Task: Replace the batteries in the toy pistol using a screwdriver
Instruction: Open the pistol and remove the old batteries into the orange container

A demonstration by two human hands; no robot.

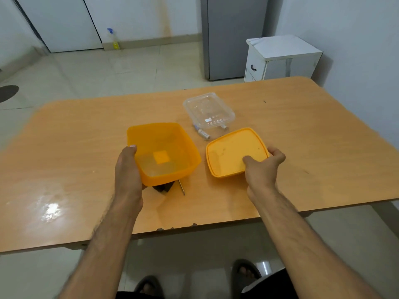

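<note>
My left hand (127,167) grips the near left wall of the orange tub (164,151), thumb hooked over the rim and fingers curled underneath, and the tub is tipped up off the tabletop (302,134) with its open mouth facing me. It looks bare inside. My right hand (262,167) pinches the near right corner of the orange lid (235,151), thumb on top and fingers curled round its edge, holding it to the right of the tub and just apart from it.

What I need lies under the raised tub, right beside my left wrist: a dark shape (163,187) pokes out from below its near edge, which I take to be part of the toy pistol, though most of it is hidden. Just to its right a thin metal shaft (181,186), probably the screwdriver, lies with its long axis running away from me and slightly to the left, tip end nearer me. Both sit between my two hands, closer to the left one, but that hand is busy with the tub.

The batteries (203,133) lie farther back, against the near side of the clear container (208,110), just beyond the lid. My guess is that tub and lid must be set aside first
</note>
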